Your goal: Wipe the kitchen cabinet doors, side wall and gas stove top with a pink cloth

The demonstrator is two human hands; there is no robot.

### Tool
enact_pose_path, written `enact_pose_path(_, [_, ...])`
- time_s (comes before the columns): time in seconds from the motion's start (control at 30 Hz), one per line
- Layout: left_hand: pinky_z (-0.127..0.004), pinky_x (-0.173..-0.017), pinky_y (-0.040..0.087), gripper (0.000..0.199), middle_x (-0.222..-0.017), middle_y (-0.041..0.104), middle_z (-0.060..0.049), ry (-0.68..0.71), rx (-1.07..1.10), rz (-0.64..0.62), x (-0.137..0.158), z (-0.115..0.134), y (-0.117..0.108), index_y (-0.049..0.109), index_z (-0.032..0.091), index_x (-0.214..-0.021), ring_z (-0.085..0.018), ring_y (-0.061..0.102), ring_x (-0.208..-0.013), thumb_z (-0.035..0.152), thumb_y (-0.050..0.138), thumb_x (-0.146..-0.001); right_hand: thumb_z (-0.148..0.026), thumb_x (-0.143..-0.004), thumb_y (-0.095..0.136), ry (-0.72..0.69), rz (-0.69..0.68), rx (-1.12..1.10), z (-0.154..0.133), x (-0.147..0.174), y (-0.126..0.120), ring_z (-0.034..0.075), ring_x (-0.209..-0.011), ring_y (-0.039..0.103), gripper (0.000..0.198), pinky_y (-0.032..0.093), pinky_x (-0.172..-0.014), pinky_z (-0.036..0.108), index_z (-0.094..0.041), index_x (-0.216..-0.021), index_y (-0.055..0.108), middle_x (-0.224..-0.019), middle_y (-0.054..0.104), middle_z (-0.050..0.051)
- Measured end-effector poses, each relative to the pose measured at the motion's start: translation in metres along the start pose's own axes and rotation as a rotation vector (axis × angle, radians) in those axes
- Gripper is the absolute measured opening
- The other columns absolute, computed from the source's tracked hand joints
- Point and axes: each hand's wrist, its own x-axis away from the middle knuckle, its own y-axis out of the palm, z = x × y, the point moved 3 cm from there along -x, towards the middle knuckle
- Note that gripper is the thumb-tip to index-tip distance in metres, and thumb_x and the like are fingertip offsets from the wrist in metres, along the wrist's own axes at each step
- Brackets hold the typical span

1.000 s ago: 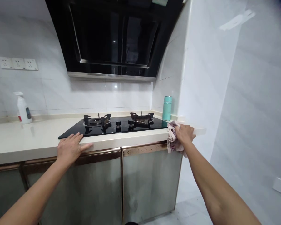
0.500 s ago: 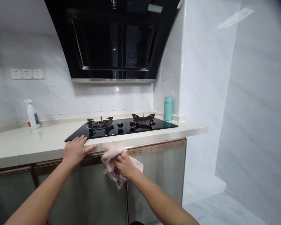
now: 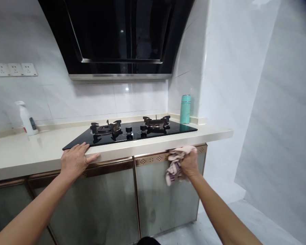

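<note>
My left hand (image 3: 74, 159) lies with fingers stretched out on the front edge of the white countertop (image 3: 44, 144), beside the near left corner of the black gas stove (image 3: 122, 136). Nothing is in it. Crumpled in my right hand (image 3: 190, 164) is a pale pink cloth (image 3: 175, 163) with darker marks. The hand presses it against the copper-coloured, perforated top rail (image 3: 153, 158) of the right cabinet door (image 3: 165, 200), just under the counter edge. Parts of my right fingers are hidden by the cloth.
A white spray bottle (image 3: 27, 119) stands at the counter's left, below the wall sockets (image 3: 16, 69). A teal flask (image 3: 185, 109) is at the back right. Overhead hangs a black range hood (image 3: 112, 34). The counter's right end juts past the cabinet.
My right hand has moved the cloth rightward along the cabinet's top rail, from near the middle toward its right end. My left hand stays on the counter edge. The view has shifted slightly.
</note>
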Motion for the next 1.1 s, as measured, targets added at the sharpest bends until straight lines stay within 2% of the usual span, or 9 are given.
enact_pose_path(0.1, [-0.052,-0.11,0.038,0.079,-0.146,0.059,-0.018,-0.011,0.005,-0.007,0.0,0.002,0.0,0.066,0.014,-0.131,-0.041,0.051,-0.138,0.076,0.04,-0.088,-0.022,-0.082,0.046,0.277,0.123,0.018,0.034,-0.014,-0.009,0.04,-0.121,0.041,0.046,0.034,-0.104,0.062,-0.005,-0.124,0.054,-0.125,0.048,0.026])
enact_pose_path(0.23, [-0.052,-0.111,0.036,0.076,-0.146,0.059,-0.018,-0.036,0.02,-0.006,0.001,0.006,-0.001,0.066,0.016,-0.131,-0.04,0.052,-0.137,0.074,0.043,-0.089,-0.025,-0.082,0.047,0.481,0.203,-0.043,-0.012,-0.003,0.004,0.042,-0.124,0.039,0.046,0.035,-0.104,0.062,-0.007,-0.124,0.051,-0.135,0.04,0.029])
enact_pose_path(0.33, [-0.049,-0.112,0.036,0.072,-0.146,0.059,-0.017,-0.048,0.005,-0.03,0.002,0.01,-0.003,0.066,0.017,-0.131,-0.037,0.052,-0.138,0.073,0.047,-0.089,-0.027,-0.08,0.053,0.331,0.02,-0.153,-0.097,0.03,0.021,0.038,-0.118,0.044,0.036,0.04,-0.102,0.056,-0.013,-0.113,0.057,-0.127,0.047,0.025])
enact_pose_path(0.43, [-0.047,-0.111,0.036,0.069,-0.146,0.06,-0.016,-0.052,-0.017,-0.053,0.002,0.013,-0.01,0.065,0.018,-0.132,-0.036,0.052,-0.137,0.071,0.049,-0.09,-0.017,-0.076,0.053,-0.026,-0.326,-0.4,-0.19,0.077,0.035,0.031,-0.114,0.049,0.033,0.043,-0.1,0.046,-0.021,-0.109,0.06,-0.119,0.054,0.015])
enact_pose_path(0.53, [-0.049,-0.111,0.037,0.066,-0.146,0.059,-0.017,-0.037,0.013,-0.081,0.002,0.017,-0.019,0.065,0.017,-0.132,-0.036,0.052,-0.136,0.067,0.052,-0.091,-0.015,-0.074,0.054,-0.243,-0.625,-0.658,-0.251,0.117,0.037,0.023,-0.102,0.055,0.032,0.046,-0.091,0.036,-0.022,-0.105,0.057,-0.109,0.06,0.008])
enact_pose_path(0.73, [-0.057,-0.126,0.021,0.062,-0.159,0.046,-0.012,0.003,0.383,-0.006,0.057,0.044,-0.023,0.055,0.025,-0.144,-0.033,0.031,-0.153,0.056,0.061,-0.091,-0.023,-0.08,0.05,-0.069,-0.729,-0.909,-0.279,0.116,0.012,0.016,-0.072,0.053,0.016,0.04,-0.068,0.027,-0.023,-0.096,0.05,-0.079,0.059,-0.003])
enact_pose_path(0.87, [-0.055,-0.125,0.029,0.112,-0.162,0.039,-0.017,0.147,0.86,-0.097,0.126,0.097,0.0,0.042,0.024,-0.154,-0.037,0.033,-0.152,0.062,0.089,-0.06,-0.026,-0.077,0.052,-0.085,-0.746,-1.029,-0.292,0.091,-0.017,0.016,-0.076,0.054,0.014,0.043,-0.07,0.028,-0.022,-0.09,0.056,-0.082,0.061,-0.002])
enact_pose_path(0.97, [-0.048,-0.112,0.048,0.115,-0.152,0.051,-0.016,-0.102,1.179,-0.171,0.15,0.127,0.018,0.034,0.024,-0.155,-0.032,0.055,-0.135,0.042,0.093,-0.057,-0.029,-0.083,0.052,-0.233,-0.773,-0.972,-0.302,0.075,-0.037,0.018,-0.084,0.057,0.021,0.047,-0.078,0.031,-0.022,-0.099,0.064,-0.093,0.064,0.001])
enact_pose_path(1.1, [-0.039,-0.093,0.057,0.062,-0.113,0.07,-0.006,-0.542,1.413,-0.051,0.146,0.127,0.029,0.055,0.023,-0.124,-0.022,0.07,-0.101,0.024,0.08,-0.067,-0.042,-0.093,0.055,-0.492,-0.592,-0.73,-0.295,0.031,-0.057,0.026,-0.112,0.057,0.027,0.045,-0.096,0.042,-0.024,-0.105,0.072,-0.125,0.062,0.01])
